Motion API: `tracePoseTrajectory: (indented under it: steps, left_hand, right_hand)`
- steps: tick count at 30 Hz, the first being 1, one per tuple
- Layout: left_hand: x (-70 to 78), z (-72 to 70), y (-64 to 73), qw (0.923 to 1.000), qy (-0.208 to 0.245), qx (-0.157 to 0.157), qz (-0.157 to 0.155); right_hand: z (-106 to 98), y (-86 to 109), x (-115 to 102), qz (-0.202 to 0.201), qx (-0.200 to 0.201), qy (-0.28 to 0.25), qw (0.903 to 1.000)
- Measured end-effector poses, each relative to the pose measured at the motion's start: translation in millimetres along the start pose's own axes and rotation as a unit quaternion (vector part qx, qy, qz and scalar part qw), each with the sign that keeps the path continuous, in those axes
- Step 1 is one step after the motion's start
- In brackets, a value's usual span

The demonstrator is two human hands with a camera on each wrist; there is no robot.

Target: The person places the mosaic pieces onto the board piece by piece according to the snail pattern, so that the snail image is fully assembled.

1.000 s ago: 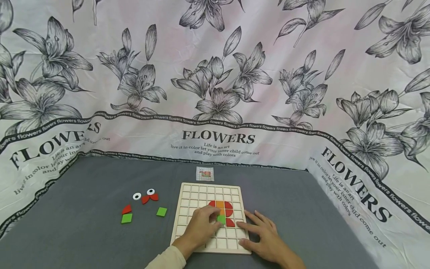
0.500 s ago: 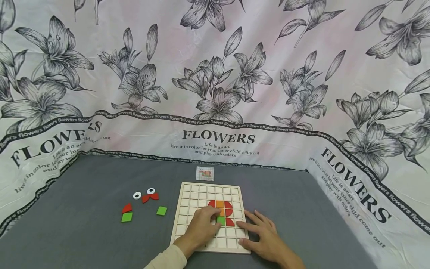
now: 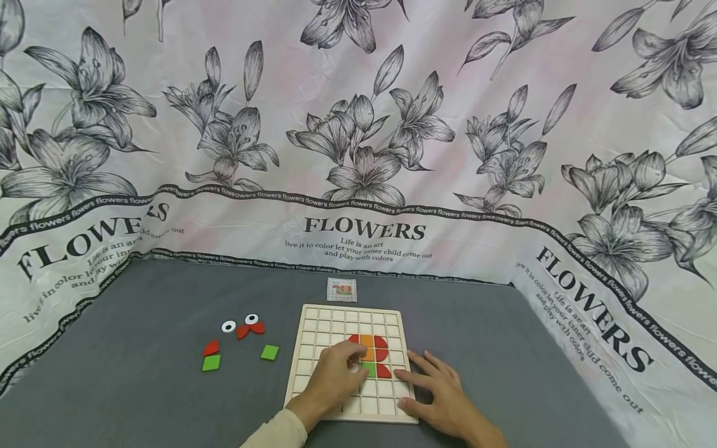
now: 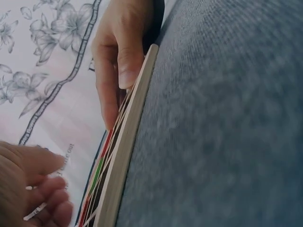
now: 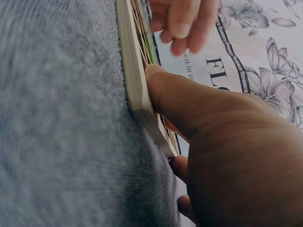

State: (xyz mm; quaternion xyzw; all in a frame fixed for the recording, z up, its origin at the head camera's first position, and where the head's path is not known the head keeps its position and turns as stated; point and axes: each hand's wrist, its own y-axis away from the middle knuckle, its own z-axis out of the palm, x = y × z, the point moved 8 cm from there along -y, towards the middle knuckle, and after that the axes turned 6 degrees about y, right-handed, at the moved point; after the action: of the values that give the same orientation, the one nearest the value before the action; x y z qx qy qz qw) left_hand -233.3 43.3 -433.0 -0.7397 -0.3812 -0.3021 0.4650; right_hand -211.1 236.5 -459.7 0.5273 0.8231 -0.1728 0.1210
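A wooden grid board lies on the grey cloth, with red, orange and green pieces in its cells. My left hand hovers over the middle, thumb and index finger bent and apart beside the green tile. In the left wrist view, the fingers of that left hand hang loosely curled with nothing visible in them. My right hand rests at the board's right edge. Its thumb and index finger lie on the board near the red quarter-round piece; other fingers extend past the edge.
Left of the board lie two green squares, one of them nearer the board, several red curved pieces such as one at the far left, and two round eye pieces, including the left eye. Behind the board lies a small picture card. A flowered curtain encloses the table.
The green tile, earlier slightly raised at the left fingertips, now lies flat in its cell beside the red piece. Both hands have hardly moved.
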Motion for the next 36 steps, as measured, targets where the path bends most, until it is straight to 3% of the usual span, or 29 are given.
tracePoseTrajectory:
  steps: [6, 16, 23, 30, 36]
  left_hand:
    - [16.2, -22.1, -0.1, 0.9989, 0.007, 0.035, 0.031]
    - [29.9, -83.8, 11.4, 0.9880, -0.041, 0.120, 0.089]
    - [15.6, -123.1, 23.1, 0.9855, -0.074, 0.142, 0.057]
    - [-2.8, -155.9, 37.3, 0.9803, -0.091, 0.166, 0.056]
    - [-26.5, -165.5, 44.1, 0.9863, -0.070, 0.149, -0.009]
  right_hand:
    - [-0.1, 0.1, 0.0, -0.001, 0.001, -0.001, 1.0000]
    - [-1.4, -1.5, 0.6, 0.009, -0.003, 0.002, 1.0000]
    - [0.2, -0.2, -0.2, 0.005, -0.014, -0.007, 0.9999]
    - [1.2, -0.5, -1.0, -0.002, -0.015, -0.009, 0.9998]
    - [1.3, -0.6, -0.7, 0.001, -0.011, -0.009, 0.9999]
